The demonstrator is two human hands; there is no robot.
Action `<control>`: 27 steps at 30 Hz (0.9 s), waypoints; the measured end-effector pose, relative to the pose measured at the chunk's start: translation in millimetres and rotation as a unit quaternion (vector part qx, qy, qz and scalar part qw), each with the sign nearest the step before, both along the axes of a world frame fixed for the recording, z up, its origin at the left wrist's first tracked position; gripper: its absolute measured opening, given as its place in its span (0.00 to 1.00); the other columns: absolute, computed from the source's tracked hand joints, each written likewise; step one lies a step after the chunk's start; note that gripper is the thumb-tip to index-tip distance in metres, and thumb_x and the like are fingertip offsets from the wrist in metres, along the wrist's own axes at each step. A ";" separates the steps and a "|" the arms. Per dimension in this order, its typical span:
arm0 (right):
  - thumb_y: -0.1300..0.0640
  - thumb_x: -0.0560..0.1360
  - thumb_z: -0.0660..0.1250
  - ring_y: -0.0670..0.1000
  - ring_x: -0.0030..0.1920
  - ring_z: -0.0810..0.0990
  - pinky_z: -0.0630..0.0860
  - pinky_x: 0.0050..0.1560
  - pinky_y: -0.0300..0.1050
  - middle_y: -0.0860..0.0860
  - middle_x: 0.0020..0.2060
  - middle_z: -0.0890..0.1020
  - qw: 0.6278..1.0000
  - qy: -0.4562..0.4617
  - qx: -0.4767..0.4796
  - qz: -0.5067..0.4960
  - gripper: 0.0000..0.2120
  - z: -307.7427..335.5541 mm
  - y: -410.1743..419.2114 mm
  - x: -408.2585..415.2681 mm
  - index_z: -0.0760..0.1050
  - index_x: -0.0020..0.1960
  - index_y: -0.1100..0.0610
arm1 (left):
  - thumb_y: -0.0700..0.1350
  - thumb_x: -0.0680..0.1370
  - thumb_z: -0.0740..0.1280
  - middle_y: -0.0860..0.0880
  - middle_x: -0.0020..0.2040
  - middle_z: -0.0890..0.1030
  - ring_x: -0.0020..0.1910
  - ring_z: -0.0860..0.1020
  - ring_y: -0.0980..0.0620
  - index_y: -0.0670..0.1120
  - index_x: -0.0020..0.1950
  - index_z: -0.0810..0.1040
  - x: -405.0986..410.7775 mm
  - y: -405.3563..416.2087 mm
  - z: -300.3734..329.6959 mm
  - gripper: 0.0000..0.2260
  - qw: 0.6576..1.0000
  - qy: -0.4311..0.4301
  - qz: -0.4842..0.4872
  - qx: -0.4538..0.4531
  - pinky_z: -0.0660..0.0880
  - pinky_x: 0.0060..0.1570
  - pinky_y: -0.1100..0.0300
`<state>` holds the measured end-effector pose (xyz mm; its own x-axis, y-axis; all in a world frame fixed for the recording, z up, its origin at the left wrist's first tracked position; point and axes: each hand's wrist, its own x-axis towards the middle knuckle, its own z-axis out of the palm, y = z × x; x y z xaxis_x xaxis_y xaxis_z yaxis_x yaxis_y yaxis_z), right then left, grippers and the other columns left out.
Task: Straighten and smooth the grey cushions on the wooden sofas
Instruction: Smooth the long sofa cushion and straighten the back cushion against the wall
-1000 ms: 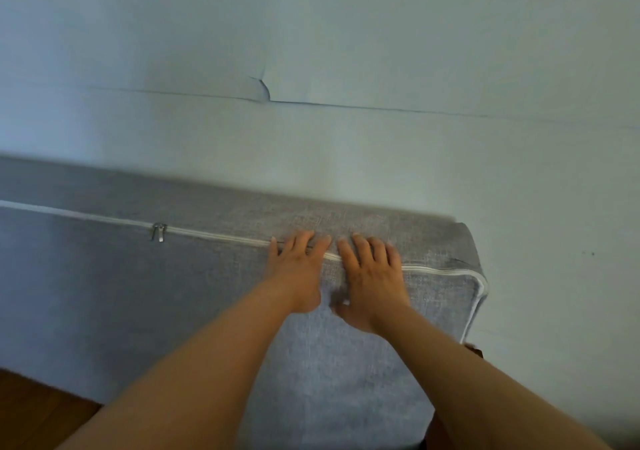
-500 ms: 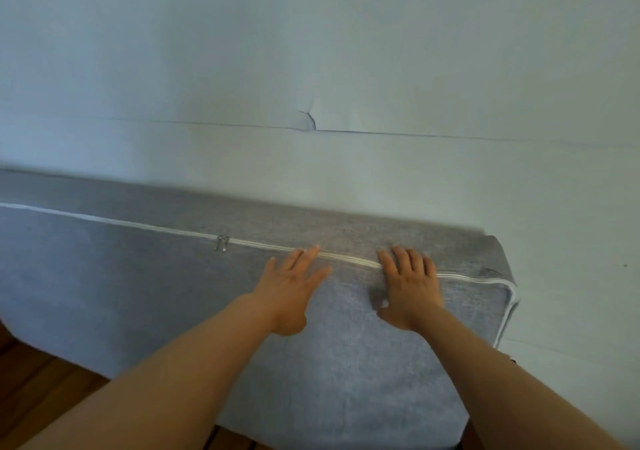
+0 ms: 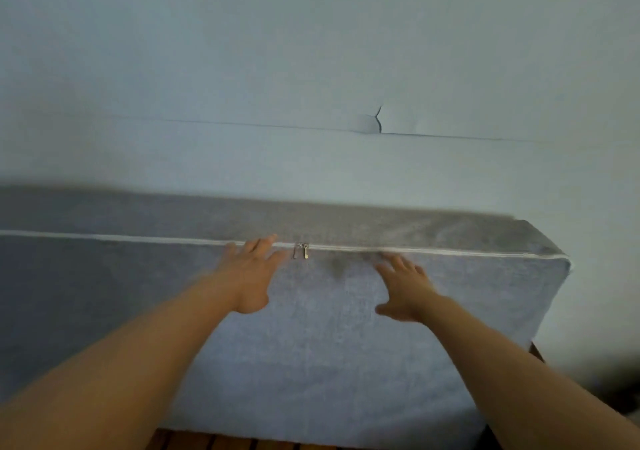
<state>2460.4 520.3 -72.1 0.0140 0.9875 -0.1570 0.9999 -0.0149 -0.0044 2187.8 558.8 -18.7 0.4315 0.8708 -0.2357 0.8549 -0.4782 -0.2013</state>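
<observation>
A long grey cushion (image 3: 329, 345) stands upright against the wall, with white piping along its top front edge and a metal zip pull (image 3: 302, 251) near the middle. My left hand (image 3: 252, 273) lies flat on the cushion's front face, fingers straight and reaching the piping just left of the zip pull. My right hand (image 3: 403, 288) is flat on the front face to the right of the zip pull, fingers spread and pointing up-left. Neither hand grips the fabric. The frame is motion-blurred.
A pale blue wall (image 3: 311, 69) rises behind the cushion, with a horizontal seam and a small tear (image 3: 377, 122). Wooden slats of the sofa (image 3: 242, 442) show under the cushion at the bottom edge. A bit of wooden frame (image 3: 536, 351) peeks out below the cushion's right end.
Both hands have slid left along the cushion's front; my left hand moved past the zip pull to its left side, and the hands have spread further apart. The view has shifted left.
</observation>
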 end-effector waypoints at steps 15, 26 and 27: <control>0.48 0.76 0.68 0.61 0.75 0.56 0.57 0.73 0.55 0.59 0.76 0.51 0.997 0.042 0.023 0.061 0.38 31.9 51.5 -170.6 0.50 0.77 0.53 | 0.48 0.77 0.64 0.47 0.79 0.42 0.77 0.43 0.45 0.54 0.78 0.42 -162.7 14.6 42.1 0.38 0.996 0.001 0.086 0.027 0.45 0.73 0.40; 0.42 0.75 0.67 0.59 0.77 0.49 0.49 0.75 0.53 0.58 0.77 0.46 0.995 0.038 0.062 0.072 0.44 16.9 109.9 -294.0 0.42 0.78 0.52 | 0.49 0.78 0.64 0.47 0.79 0.41 0.77 0.43 0.46 0.50 0.79 0.42 -266.6 83.8 7.2 0.38 0.997 -0.021 0.073 0.008 0.45 0.73 0.39; 0.41 0.74 0.67 0.58 0.77 0.49 0.49 0.76 0.54 0.57 0.77 0.46 0.995 0.032 0.066 0.068 0.46 11.7 117.9 -308.4 0.41 0.78 0.51 | 0.50 0.77 0.64 0.47 0.79 0.41 0.77 0.43 0.46 0.50 0.79 0.42 -278.8 95.2 -2.1 0.38 0.997 -0.032 0.064 0.005 0.45 0.72 0.39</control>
<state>2152.1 638.1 -60.3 -0.1268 0.9917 -0.0213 0.9902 0.1253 -0.0615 1909.0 653.9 -20.8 0.3300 0.9221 -0.2019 0.9201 -0.3620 -0.1496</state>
